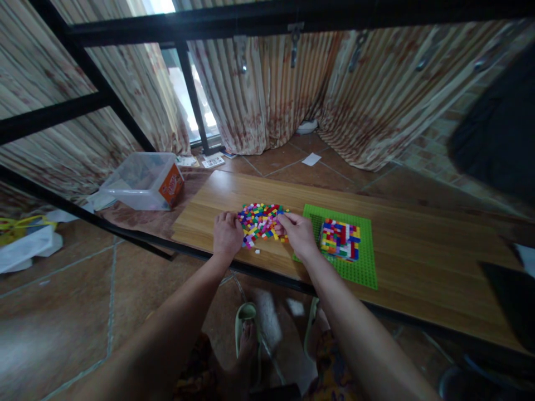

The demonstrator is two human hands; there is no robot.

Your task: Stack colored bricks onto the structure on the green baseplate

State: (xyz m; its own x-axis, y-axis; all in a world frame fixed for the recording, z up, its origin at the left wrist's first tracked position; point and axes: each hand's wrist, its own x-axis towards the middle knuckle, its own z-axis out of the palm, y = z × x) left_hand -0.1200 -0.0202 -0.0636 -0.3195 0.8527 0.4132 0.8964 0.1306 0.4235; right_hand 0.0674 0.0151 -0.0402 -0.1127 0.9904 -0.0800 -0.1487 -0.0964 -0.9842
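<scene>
A loose pile of small toy building bricks (261, 220) in many colours lies on the wooden table (209, 192). At the pile's left edge rests my left hand (228, 233), its fingers curled in; whatever may be inside them is hidden. Over the right side of the pile, my right hand (297, 231) has thumb and fingers pinched together, and anything between them is too small to make out. Just right of that hand is a green studded baseplate (364, 262), bearing a multicoloured block of joined bricks (340, 239). One white brick (257, 252) lies apart, in front of the pile.
A clear plastic box (137, 178) with an orange label stands beyond the table's left end. Dark metal bars (184, 28) cross above the far side. Behind hang striped curtains (267, 94). My feet in green slippers (246, 312) are below the table's near edge.
</scene>
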